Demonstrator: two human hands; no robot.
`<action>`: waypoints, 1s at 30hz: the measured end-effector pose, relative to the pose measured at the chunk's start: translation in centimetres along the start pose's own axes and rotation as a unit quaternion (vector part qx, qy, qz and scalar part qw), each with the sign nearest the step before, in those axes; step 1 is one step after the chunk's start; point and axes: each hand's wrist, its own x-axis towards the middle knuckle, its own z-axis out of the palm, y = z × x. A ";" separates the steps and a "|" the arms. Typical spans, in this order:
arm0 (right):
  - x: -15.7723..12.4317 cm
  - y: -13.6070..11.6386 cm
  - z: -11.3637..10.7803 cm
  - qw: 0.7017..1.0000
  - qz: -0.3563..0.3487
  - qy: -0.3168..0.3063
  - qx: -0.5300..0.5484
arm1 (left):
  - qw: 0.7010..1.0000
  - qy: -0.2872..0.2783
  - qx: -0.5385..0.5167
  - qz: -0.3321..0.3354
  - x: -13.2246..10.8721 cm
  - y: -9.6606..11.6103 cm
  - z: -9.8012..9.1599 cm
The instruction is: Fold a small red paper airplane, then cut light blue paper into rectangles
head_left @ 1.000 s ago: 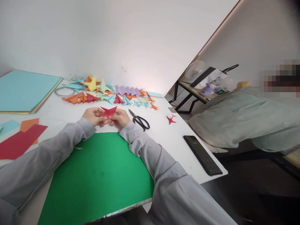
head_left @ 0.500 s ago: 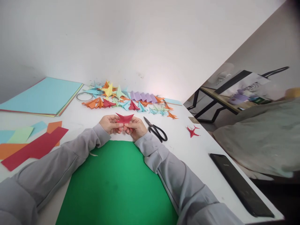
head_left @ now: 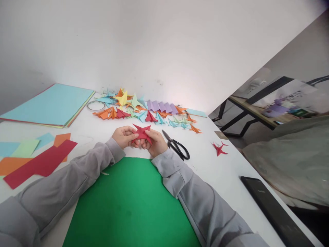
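A red folded paper figure [head_left: 142,132] with pointed wings is pinched between both hands just beyond a green sheet [head_left: 128,206]. My left hand [head_left: 125,136] grips its left side with closed fingers. My right hand [head_left: 156,142] holds its right side and lower point. Both forearms in grey sleeves rest along the green sheet's edges. Black scissors [head_left: 177,147] lie just right of my right hand.
A pile of coloured folded figures [head_left: 144,111] and a tape ring [head_left: 95,105] lie by the wall. A stack of paper sheets [head_left: 51,104] and loose strips [head_left: 38,161] sit left. A small red figure [head_left: 219,148] and a black phone [head_left: 275,209] lie right. A person in pale clothing [head_left: 295,161] is beyond the table's edge.
The view has swung left and down a little. The red figure has been turned in my fingers, one wing now tilted up and a point hanging lower.
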 end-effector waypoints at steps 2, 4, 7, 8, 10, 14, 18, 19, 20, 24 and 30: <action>0.0 0.0 -0.1 1.000 0.004 -0.002 -0.004 | 1.000 -0.009 0.014 0.013 0.1 -0.2 -0.2; 0.1 0.0 -0.2 1.000 0.009 -0.002 -0.015 | 0.999 -0.011 0.028 0.021 0.3 -0.3 -0.3; 0.2 0.1 -0.3 1.000 0.018 0.003 -0.024 | 0.999 -0.007 0.038 0.021 0.4 -0.4 -0.5; 0.2 0.1 -0.2 1.000 0.020 0.006 -0.023 | 0.999 -0.008 0.038 0.021 0.5 -0.4 -0.5; 0.2 0.2 -0.2 1.000 0.018 0.010 -0.018 | 0.999 -0.013 0.038 0.021 0.6 -0.4 -0.6; 0.0 0.2 0.2 1.000 0.003 0.020 -0.021 | 0.999 -0.012 0.035 0.021 0.6 -0.5 -0.6; 0.0 0.1 0.4 0.999 -0.003 0.033 -0.027 | 0.999 -0.001 0.039 0.020 0.6 -0.5 -0.7; 0.0 0.1 0.4 0.999 -0.005 0.033 -0.029 | 0.999 0.001 0.039 0.019 0.6 -0.5 -0.7; 0.0 0.1 0.4 0.999 -0.007 0.034 -0.030 | 0.999 0.003 0.039 0.019 0.7 -0.5 -0.7; -0.1 0.2 0.4 0.998 -0.013 0.039 -0.037 | 0.999 0.009 0.039 0.022 0.6 -0.6 -0.6; -0.1 0.3 0.2 0.997 -0.002 0.045 -0.069 | 0.998 0.003 0.059 0.038 0.5 -0.8 -0.6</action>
